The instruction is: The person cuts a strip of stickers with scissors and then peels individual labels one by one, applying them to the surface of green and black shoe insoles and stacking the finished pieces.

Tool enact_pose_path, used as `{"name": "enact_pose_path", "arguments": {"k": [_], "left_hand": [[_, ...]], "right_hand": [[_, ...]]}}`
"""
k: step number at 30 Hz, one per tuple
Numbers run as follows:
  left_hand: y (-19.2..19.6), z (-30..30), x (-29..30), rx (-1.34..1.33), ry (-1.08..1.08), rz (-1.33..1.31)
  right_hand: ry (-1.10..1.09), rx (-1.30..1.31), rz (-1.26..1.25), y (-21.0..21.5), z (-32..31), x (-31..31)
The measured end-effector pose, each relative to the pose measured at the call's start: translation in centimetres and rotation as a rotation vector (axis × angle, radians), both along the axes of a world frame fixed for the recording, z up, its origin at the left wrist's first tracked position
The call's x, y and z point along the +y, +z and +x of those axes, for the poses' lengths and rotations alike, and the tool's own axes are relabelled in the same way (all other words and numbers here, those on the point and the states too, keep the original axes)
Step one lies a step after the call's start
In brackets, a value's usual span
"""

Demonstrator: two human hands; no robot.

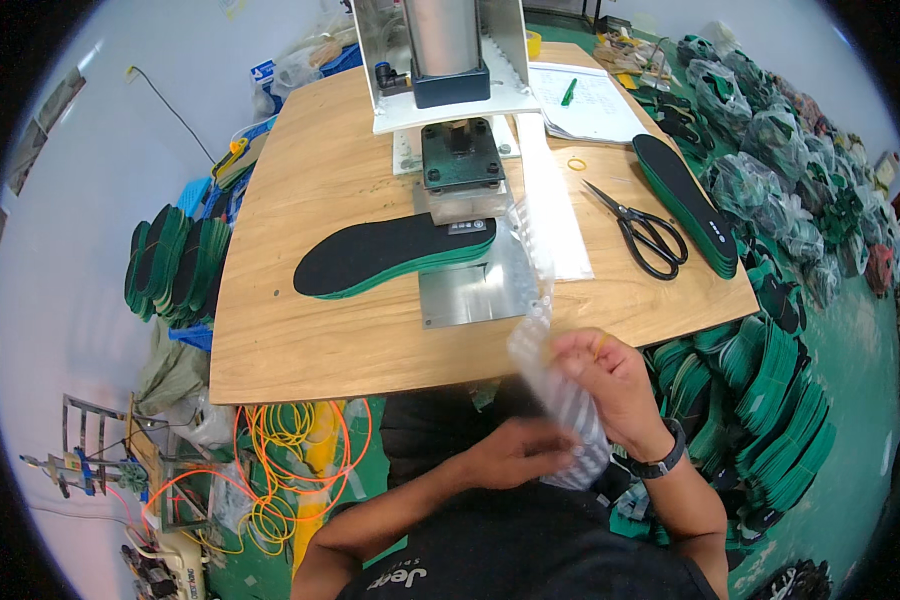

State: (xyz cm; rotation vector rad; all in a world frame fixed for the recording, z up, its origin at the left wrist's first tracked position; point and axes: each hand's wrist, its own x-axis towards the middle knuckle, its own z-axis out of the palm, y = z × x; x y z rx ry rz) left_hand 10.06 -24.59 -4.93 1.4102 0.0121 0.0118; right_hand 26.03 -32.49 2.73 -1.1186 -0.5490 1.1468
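A translucent strip with rows of pale marks (545,375) hangs from the press down over the table's near edge to my lap. My right hand (610,385) pinches it between thumb and fingers; a thin yellow band shows at a finger. My left hand (520,452) is at the strip's lower part, its fingers smeared by motion, so their grip is unclear. Ahead, a black insole with a green edge (380,255) lies with its heel on the metal base plate (475,295), under the press head (460,160). A small light label (466,227) shows on that heel.
Black-handled scissors (650,235), a yellow rubber band (577,164) and a stack of insoles (685,205) lie at the table's right. Behind them are an open notebook (595,115) and green pen (568,93). Insole piles (770,400) and orange hoses (300,465) flank the table.
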Motion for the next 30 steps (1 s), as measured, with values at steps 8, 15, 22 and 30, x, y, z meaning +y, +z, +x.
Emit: {"name": "enact_pose_path", "arguments": {"k": [8,15,22,30], "left_hand": [[1.8,1.0,0.8,-0.254,0.010,-0.440],[3.3,1.5,2.4,-0.364,0.312,-0.390],[8.1,-0.2,6.8,-0.243,1.029,-0.205],[3.5,-0.4,7.9,-0.032,0.625,-0.203]], "right_hand": [[0.069,-0.740,0.078,0.6,-2.2,-3.6],[0.380,-1.027,0.137,-2.8,-3.4,-5.2],[0.110,-1.286,-0.019,-2.1,3.2,-4.1],[-0.066,-1.811,-0.599,-0.6,19.1,5.1]]}}
